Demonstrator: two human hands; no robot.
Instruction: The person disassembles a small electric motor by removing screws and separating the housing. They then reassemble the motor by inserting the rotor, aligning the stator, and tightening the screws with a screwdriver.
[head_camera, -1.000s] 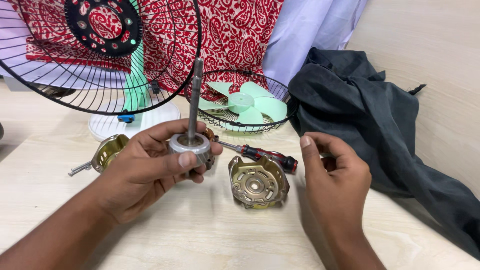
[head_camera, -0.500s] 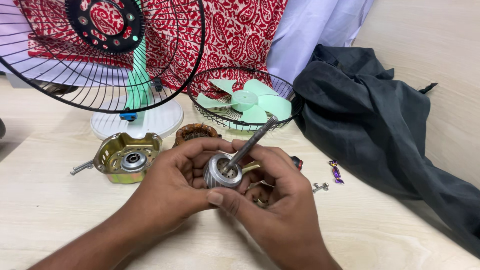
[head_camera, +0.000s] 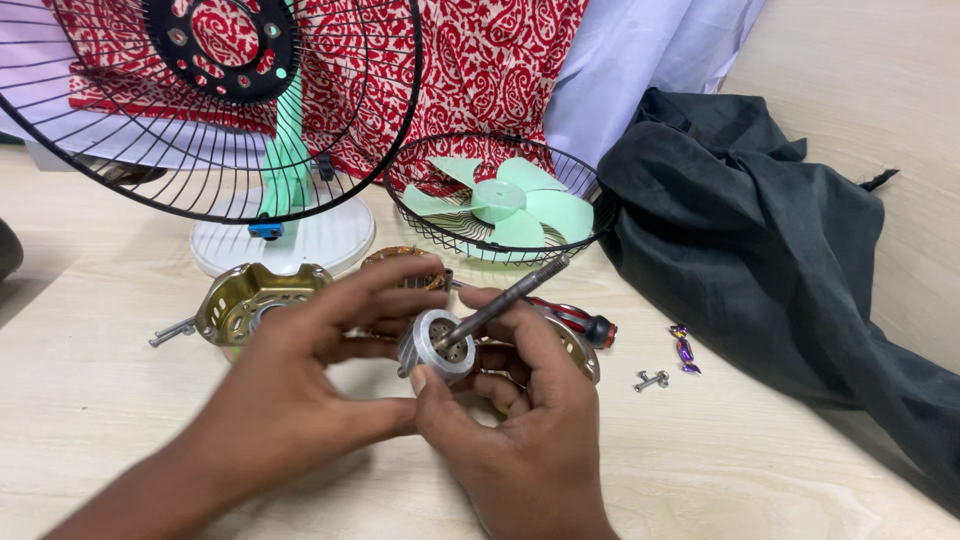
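Both hands hold a silver fan-motor rotor (head_camera: 438, 345) with a long steel shaft (head_camera: 505, 297) that tilts up to the right. My left hand (head_camera: 300, 385) wraps its left side, fingers arched over the top. My right hand (head_camera: 520, 420) grips it from below and from the right, thumb on the rotor's face. A brass-coloured motor housing half (head_camera: 250, 298) lies to the left on the table. A second housing half (head_camera: 580, 352) is mostly hidden behind my right hand. A copper-wound stator (head_camera: 400, 258) peeks out behind my left fingers.
A red-handled screwdriver (head_camera: 585, 322) lies behind my right hand. A small screw (head_camera: 650, 380) and a purple wrapped sweet (head_camera: 685, 348) lie to the right. At the back stand a fan base with a black grille (head_camera: 290, 240), a second grille holding green blades (head_camera: 500, 205), and a dark cloth (head_camera: 780, 250).
My right hand has come in from the right and joined the left on the rotor. The shaft has tipped from upright to slanting up-right, and the rotor now sits lower.
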